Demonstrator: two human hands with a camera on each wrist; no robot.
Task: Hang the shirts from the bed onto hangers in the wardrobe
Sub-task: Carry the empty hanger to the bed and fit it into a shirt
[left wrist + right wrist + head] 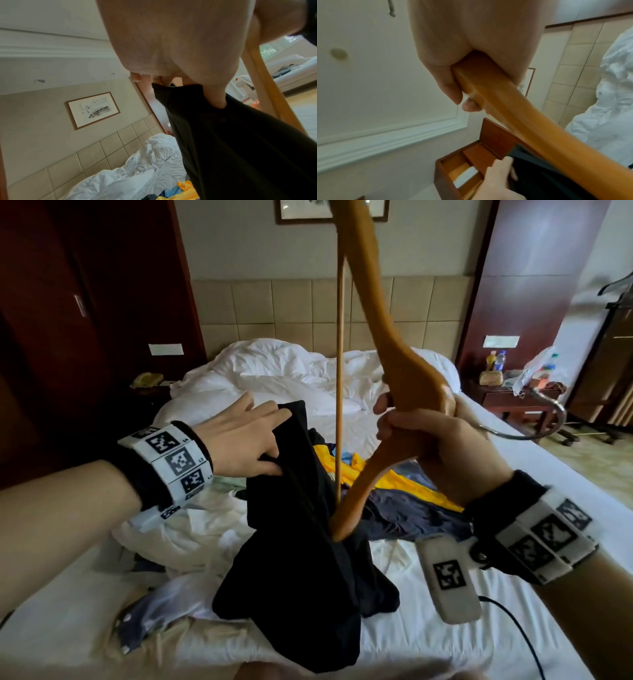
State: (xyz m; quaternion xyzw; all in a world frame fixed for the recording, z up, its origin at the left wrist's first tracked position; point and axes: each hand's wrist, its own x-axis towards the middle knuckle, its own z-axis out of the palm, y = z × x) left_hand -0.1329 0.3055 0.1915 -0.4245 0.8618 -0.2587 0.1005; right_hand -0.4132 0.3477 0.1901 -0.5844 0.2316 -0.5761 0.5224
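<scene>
Black shirt (298, 542) hangs in the near centre of the head view, its lower folds resting on the white bed (513, 474) while its upper edge is lifted at about 10 o'clock from the bulk of the cloth. The left hand (239, 436) pinches that upper edge, thumb under and fingers over the fabric; the left wrist view shows the cloth gathered at the fingertips.

Just to the right, at 2 o'clock from the shirt, the right hand (435, 446) is wrapped round the middle of a wooden hanger (394, 344), close to its metal hook (541, 419), which points off toward 3 o'clock. The hanger stands nearly on end: its long axis runs from 12 o'clock down to 6, and the lower arm tip is already tucked into the shirt opening, beside the left hand's grip. The upper arm is bare and leaves the frame at the top. My reading is that the next move turns on this: the cloth must be drawn up along the lower arm, and the left hand is the nearer one to do it.

Farther back, at 1 o'clock from the shirt, a yellow garment (404, 477) and a dark blue garment (411, 515) lie heaped on the bed. Beyond them the white duvet (274, 364) is bunched against the headboard. No wardrobe interior is clearly seen.
</scene>
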